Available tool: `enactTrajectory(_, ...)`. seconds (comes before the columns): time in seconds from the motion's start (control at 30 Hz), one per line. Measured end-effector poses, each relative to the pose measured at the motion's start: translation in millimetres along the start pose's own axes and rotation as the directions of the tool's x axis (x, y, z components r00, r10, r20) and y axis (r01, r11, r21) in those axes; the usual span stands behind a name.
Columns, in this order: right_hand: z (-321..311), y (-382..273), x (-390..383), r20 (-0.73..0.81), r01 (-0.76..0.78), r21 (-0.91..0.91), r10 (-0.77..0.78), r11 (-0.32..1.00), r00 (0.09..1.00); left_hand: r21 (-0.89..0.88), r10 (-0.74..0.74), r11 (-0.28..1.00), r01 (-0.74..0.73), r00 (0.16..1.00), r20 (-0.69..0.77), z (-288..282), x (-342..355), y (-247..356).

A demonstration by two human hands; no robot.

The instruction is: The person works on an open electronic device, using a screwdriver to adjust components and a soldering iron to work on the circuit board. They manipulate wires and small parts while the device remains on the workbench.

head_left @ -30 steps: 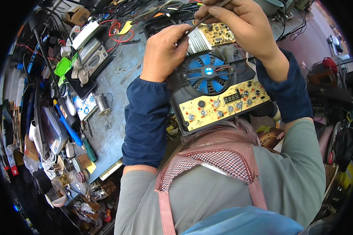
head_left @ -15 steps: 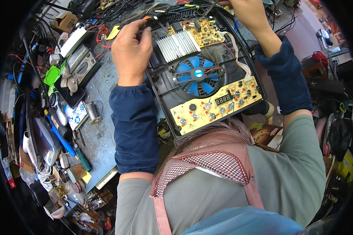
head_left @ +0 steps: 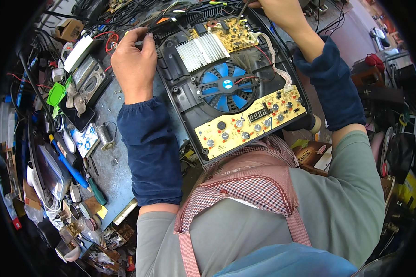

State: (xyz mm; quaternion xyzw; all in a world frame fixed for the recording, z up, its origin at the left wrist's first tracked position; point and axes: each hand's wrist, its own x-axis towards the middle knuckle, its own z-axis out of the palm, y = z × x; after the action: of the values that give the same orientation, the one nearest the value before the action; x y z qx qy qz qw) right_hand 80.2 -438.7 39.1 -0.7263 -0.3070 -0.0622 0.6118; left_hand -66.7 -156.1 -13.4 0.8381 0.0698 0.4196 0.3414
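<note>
An opened black appliance housing point(head_left: 182, 104) rests between my arms, its near edge by my apron. Inside it are a blue-bladed fan point(head_left: 226, 85), a silver finned heatsink point(head_left: 202, 51), a yellow circuit board point(head_left: 240, 37) at the far end and a control board point(head_left: 235, 131) with a small display at the near end. My left hand point(head_left: 135, 62) is closed, thumb against fingers, beside the housing's far left corner; what it holds is hidden. At the top edge, my right hand point(head_left: 279, 11), partly cut off, grips a thin metal tool point(head_left: 244, 9) whose tip points at the far board.
Left on the bench lie a multimeter point(head_left: 91, 83), a solder spool point(head_left: 105, 137), a blue-handled tool point(head_left: 70, 164) and a green-handled screwdriver point(head_left: 97, 191). Black cables point(head_left: 120, 17) tangle along the far side. Cluttered boxes point(head_left: 370, 78) stand at the right.
My left hand has shifted left, a little farther from the heatsink. The housing sits slightly farther left in view. My right hand keeps the thin tool over the far board.
</note>
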Motion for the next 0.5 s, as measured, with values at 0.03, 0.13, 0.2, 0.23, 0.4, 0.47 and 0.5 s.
enactTrajectory(0.03, 0.1, 6.6, 2.5, 0.005, 0.000, -0.007, 0.000, 1.000, 1.000, 0.004, -0.006, 1.000, 0.006, 1.000, 0.008, 0.5, -0.2, 2.2)
enactTrajectory(0.13, 2.7, 12.7, 4.7, -0.003, -0.018, -0.007, 0.018, 1.000, 1.000, 0.019, -0.006, 1.000, 0.006, 1.000, 0.025, -0.1, -1.6, 6.8)
enactTrajectory(0.2, 3.3, 19.0, 6.6, 0.006, -0.017, 0.018, 0.017, 1.000, 1.000, 0.026, 0.015, 1.000, -0.016, 1.000, 0.027, -0.4, -1.7, 5.8)
enactTrajectory(0.23, 3.3, 20.1, 7.1, 0.005, -0.014, 0.007, 0.014, 1.000, 1.000, 0.028, 0.015, 0.999, -0.016, 0.999, 0.029, -0.6, -1.7, 5.8)
enactTrajectory(0.4, 4.4, 24.3, 6.9, -0.009, -0.026, -0.008, 0.026, 1.000, 1.000, 0.032, 0.032, 0.999, -0.033, 0.999, 0.025, -0.7, -1.2, 6.6)
enactTrajectory(0.47, 4.8, 23.0, 5.5, -0.018, -0.021, -0.027, 0.020, 0.999, 1.000, 0.034, 0.032, 0.999, -0.033, 0.999, 0.027, 0.0, -0.7, 5.9)
enactTrajectory(0.5, 6.2, 22.6, 5.1, -0.019, -0.020, -0.034, 0.019, 0.999, 1.000, 0.038, 0.029, 0.999, -0.030, 0.999, 0.028, -0.4, -0.7, 5.0)
